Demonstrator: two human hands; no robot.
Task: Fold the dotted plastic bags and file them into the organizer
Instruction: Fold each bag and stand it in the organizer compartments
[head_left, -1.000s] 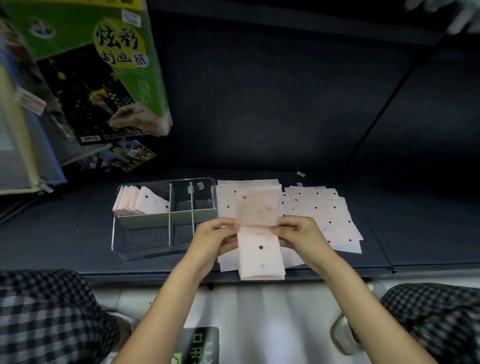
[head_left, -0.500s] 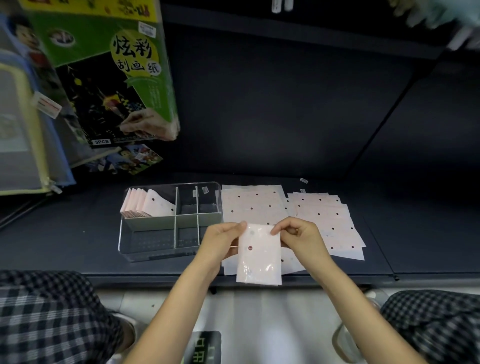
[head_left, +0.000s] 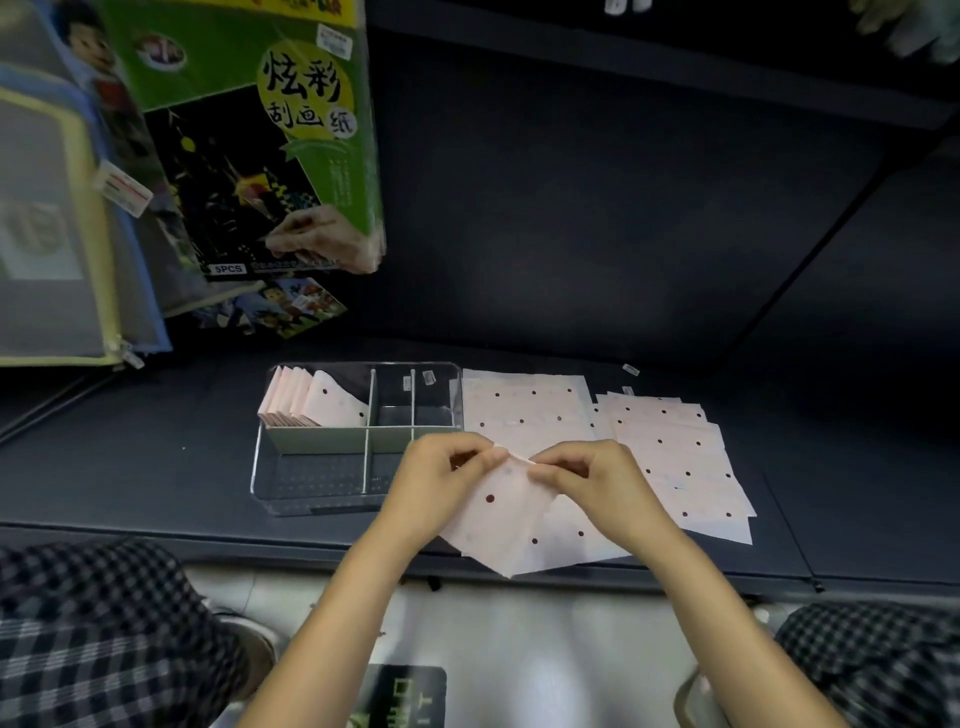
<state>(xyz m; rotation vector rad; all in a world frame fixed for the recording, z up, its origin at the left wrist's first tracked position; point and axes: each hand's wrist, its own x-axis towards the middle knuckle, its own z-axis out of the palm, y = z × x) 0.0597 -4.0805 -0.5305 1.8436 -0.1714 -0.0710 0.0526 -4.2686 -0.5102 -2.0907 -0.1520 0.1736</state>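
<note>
both hands (head_left: 511, 480) pinch a dotted bag (head_left: 506, 525) (pack (head_left: 249, 156) reads "5pcs").

Left hand (head_left: 441, 480) and right hand (head_left: 592, 480) pinch together.

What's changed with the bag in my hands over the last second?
The dotted bag, a long strip a second ago, then folded in half, has turned corner-down. Left hand and right hand have drawn together, pinching its top corner. The filed bags in the organizer and the flat bags are unchanged.
</note>
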